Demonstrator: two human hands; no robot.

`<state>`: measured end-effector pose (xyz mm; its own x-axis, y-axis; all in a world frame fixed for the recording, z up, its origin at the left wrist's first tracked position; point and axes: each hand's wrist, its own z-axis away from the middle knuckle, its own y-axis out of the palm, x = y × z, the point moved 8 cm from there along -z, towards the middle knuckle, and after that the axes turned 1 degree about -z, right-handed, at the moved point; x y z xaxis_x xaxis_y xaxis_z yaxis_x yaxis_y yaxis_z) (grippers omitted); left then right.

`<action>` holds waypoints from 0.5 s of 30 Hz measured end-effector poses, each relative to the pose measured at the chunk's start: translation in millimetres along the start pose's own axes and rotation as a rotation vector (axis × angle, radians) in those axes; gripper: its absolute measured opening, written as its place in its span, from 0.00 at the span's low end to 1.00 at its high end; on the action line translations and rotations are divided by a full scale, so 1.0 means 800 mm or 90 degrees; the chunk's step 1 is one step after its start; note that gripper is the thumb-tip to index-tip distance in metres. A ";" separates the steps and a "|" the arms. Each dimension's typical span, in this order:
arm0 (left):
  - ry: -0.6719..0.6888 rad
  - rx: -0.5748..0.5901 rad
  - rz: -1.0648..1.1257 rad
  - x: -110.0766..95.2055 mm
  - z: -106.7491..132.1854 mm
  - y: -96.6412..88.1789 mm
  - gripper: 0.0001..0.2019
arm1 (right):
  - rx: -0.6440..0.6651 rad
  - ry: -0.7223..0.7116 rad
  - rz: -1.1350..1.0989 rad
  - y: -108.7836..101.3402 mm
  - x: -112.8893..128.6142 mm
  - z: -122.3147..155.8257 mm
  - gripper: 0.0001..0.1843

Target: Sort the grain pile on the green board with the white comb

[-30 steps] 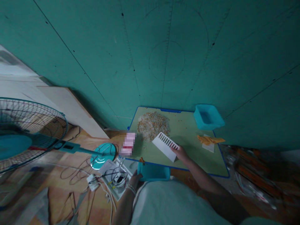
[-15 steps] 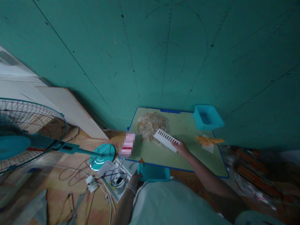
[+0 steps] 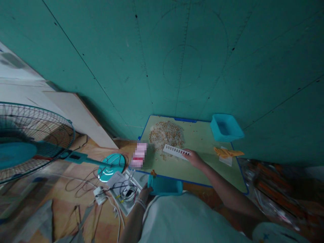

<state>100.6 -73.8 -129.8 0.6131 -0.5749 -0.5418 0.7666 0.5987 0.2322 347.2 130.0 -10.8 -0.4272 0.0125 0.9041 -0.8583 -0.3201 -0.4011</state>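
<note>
My right hand (image 3: 194, 158) grips a white slotted scraper (image 3: 176, 151) and holds it on edge against the near side of a pile of grain (image 3: 166, 133) on a pale green board (image 3: 199, 165) with a blue rim. My left hand (image 3: 145, 194) holds the left end of a teal plastic tray (image 3: 165, 185) at the board's near edge, just in front of my body. A few loose grains lie beside the scraper.
A second teal tray (image 3: 226, 126) stands at the board's far right corner, with orange scraps (image 3: 225, 152) on white paper below it. A standing fan (image 3: 30, 141) with its round base (image 3: 111, 167), cables and a power strip (image 3: 124, 194) lie to the left. A teal wall is behind.
My right hand has carried the scraper forward and left to the grain pile and tipped it from flat to nearly on edge. My left hand has stayed on the near tray.
</note>
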 end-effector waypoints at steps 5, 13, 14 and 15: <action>0.004 -0.019 -0.015 -0.002 0.001 -0.005 0.27 | 0.027 0.008 -0.017 0.018 0.000 0.002 0.14; 0.018 0.003 -0.042 0.004 -0.011 -0.013 0.24 | 0.067 0.019 -0.013 0.036 -0.001 0.020 0.17; 0.018 0.003 -0.044 0.004 -0.012 -0.014 0.24 | 0.066 0.016 -0.013 0.036 0.000 0.020 0.16; 0.019 0.003 -0.044 0.004 -0.012 -0.013 0.24 | 0.068 0.013 -0.014 0.037 0.000 0.021 0.16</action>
<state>92.5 -76.6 -142.0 0.5530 -0.5972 -0.5809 0.8076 0.5557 0.1975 326.5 104.6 -19.9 -0.4147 0.0396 0.9091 -0.8330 -0.4185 -0.3618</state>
